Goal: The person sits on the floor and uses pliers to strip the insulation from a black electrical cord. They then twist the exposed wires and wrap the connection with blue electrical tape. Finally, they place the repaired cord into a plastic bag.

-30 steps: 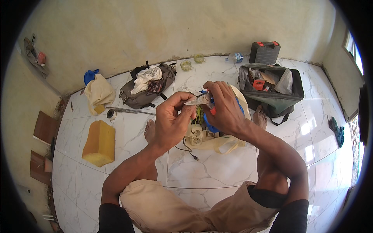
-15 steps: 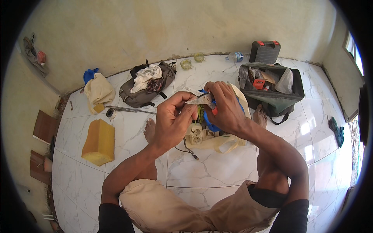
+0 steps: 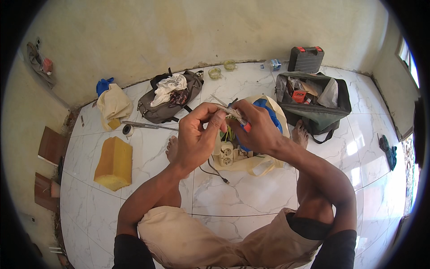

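Observation:
My right hand (image 3: 260, 127) is closed around a pair of scissors (image 3: 234, 113) with worn grey metal blades and a bit of red at the handle. The blades point left, toward my left hand (image 3: 199, 130), whose thumb and bent fingers pinch together right at them. What the left fingertips hold is too small and covered to make out. Below both hands, a cream bag (image 3: 268, 168) lies spread on the floor with a white double socket (image 3: 226, 154), green-yellow wires (image 3: 230, 134) and a blue item (image 3: 274, 114) in it. A dark cable (image 3: 217, 174) trails out.
Left on the tiles are a yellow foam block (image 3: 115, 163), a tape roll (image 3: 128, 130) and a backpack (image 3: 154, 107) topped with cloth. An opened tool bag (image 3: 331, 114) stands at right, before a black case (image 3: 306, 59). A plastic bottle (image 3: 271, 65) lies by the wall.
The scissors' blades have turned and spread, with one tip now showing beyond my left fingers. Both hands have shifted slightly and stay close together.

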Available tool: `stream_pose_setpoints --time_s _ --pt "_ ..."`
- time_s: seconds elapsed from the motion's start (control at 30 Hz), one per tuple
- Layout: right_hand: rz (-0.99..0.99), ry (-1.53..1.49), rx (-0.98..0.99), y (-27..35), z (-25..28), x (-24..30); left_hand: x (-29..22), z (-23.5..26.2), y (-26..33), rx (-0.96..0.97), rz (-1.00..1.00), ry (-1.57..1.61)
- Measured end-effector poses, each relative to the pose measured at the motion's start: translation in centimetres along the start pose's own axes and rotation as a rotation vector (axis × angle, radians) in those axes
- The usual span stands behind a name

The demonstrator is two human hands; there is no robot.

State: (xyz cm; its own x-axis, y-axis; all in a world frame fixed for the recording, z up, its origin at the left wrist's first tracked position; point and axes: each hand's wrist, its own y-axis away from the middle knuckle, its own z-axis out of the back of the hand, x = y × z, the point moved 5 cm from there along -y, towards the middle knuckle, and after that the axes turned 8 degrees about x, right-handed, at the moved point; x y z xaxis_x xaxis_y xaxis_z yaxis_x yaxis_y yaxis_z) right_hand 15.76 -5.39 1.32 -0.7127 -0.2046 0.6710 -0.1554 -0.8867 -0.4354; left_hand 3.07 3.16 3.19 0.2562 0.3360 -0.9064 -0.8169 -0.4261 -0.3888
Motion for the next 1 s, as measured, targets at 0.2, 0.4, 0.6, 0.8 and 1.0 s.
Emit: stream_pose_setpoints --time_s 0.2,0.4,0.6,0.8,1.0 --pt "-0.104 -0.207 0.163 0.0 -0.6 0.5 -0.2 0.6 -0.1 -0.020 -0.103 -0.120" --pt "-0.099 -0.200 0.217 0.1 -0.7 0.2 0.2 0.9 -0.1 0.007 -0.139 -0.178" --pt "0.108 -0.040 0.030 0.1 -0.1 0.7 0.0 0.4 0.4 0.033 0.080 -0.002" --pt "0.131 0.152 -0.022 0.1 0.6 1.2 -0.3 -0.2 0.7 0.074 0.059 0.017" --pt "0.190 0.222 -0.057 0.3 1.0 1.4 -0.2 -0.5 0.8 0.124 0.107 0.154"
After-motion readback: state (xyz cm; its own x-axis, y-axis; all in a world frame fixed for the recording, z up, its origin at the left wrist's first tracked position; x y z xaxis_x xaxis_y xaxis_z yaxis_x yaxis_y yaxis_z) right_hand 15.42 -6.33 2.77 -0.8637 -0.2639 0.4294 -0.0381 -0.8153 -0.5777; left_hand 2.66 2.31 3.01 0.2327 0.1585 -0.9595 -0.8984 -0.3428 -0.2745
